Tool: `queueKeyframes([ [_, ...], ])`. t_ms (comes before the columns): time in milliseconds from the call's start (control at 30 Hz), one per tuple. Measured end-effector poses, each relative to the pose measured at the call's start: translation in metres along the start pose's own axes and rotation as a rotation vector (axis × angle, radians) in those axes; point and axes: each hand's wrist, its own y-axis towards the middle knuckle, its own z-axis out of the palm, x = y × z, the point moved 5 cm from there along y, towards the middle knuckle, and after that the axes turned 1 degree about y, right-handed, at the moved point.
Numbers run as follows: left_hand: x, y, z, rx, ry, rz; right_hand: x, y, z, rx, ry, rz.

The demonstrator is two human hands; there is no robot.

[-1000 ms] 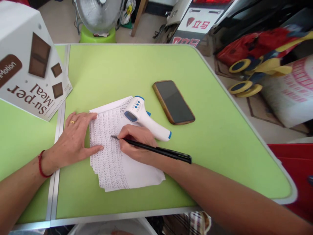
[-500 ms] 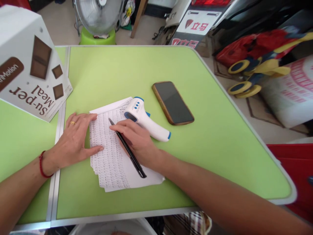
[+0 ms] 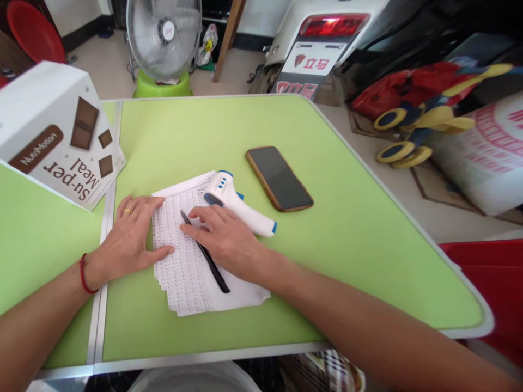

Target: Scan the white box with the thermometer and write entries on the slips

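Note:
A black pen lies slantwise over a stack of handwritten sheets, its tip toward the upper left. My right hand rests on the sheets over the pen, thumb and index finger spread apart and no longer pinching it. The thumb crosses the pen near its tip; whether it touches is unclear. My left hand, with a ring and a red wrist cord, is open, thumb and fingertips on the left edge of the sheets. A white and blue infrared thermometer lies across the upper right of the stack, just beyond my right hand.
A smartphone in a brown case lies right of the thermometer. On the left of the green table stands a white meal box. Beyond the table are a fan, a scooter and a yellow-blue wheeled toy.
My right fingers have loosened from the pen, which has dropped flatter onto the sheets. My left hand keeps its place on the paper. The view has tilted up slightly.

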Motion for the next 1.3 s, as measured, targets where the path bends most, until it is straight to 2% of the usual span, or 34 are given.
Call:
queueKeyframes([
  [67,-0.003,0.000,0.000,-0.004,0.029,0.011,-0.006,0.002,-0.007,-0.017,-0.061,0.064],
  [133,-0.007,0.000,-0.001,-0.015,0.061,0.031,-0.018,0.003,-0.015,-0.002,-0.140,0.206],
  [200,-0.012,0.001,-0.007,-0.081,0.102,0.058,-0.034,0.001,-0.020,0.049,-0.213,0.377],
  [267,-0.016,-0.001,-0.024,-0.268,0.161,0.077,-0.049,-0.002,-0.022,0.140,-0.250,0.522],
  [400,-0.009,-0.016,-0.077,-0.794,0.395,0.012,-0.067,-0.008,-0.012,0.423,-0.137,0.725],
  [467,0.005,-0.022,-0.096,-0.909,0.491,-0.117,-0.070,-0.009,-0.008,0.468,-0.064,0.771],
  [533,0.029,-0.025,-0.105,-0.957,0.370,-0.274,-0.071,-0.007,-0.008,0.422,-0.025,0.771],
  [600,0.055,-0.024,-0.100,-0.990,0.057,-0.328,-0.071,-0.005,-0.008,0.358,0.005,0.771],
  [667,0.082,-0.020,-0.084,-0.977,-0.388,-0.360,-0.071,-0.004,-0.007,0.279,0.066,0.787],
  [700,0.094,-0.019,-0.074,-0.963,-0.542,-0.430,-0.069,-0.003,-0.008,0.216,0.112,0.790],
  [800,0.113,-0.021,-0.057,-0.965,-0.634,-0.580,-0.055,0.001,-0.013,-0.047,0.372,0.730],
  [900,0.113,-0.023,-0.056,-0.977,-0.650,-0.613,-0.033,0.004,-0.015,-0.216,0.801,0.630],
  [1033,0.089,-0.017,-0.057,-0.896,-0.782,-0.550,-0.008,0.003,-0.013,-0.217,1.189,0.594],
  [1167,0.056,-0.006,-0.048,-0.716,-0.926,-0.483,0.003,0.002,-0.013,-0.160,1.381,0.609],
  [1300,0.046,-0.004,-0.033,-0.588,-1.031,-0.486,0.012,0.003,-0.013,-0.110,1.533,0.526],
])
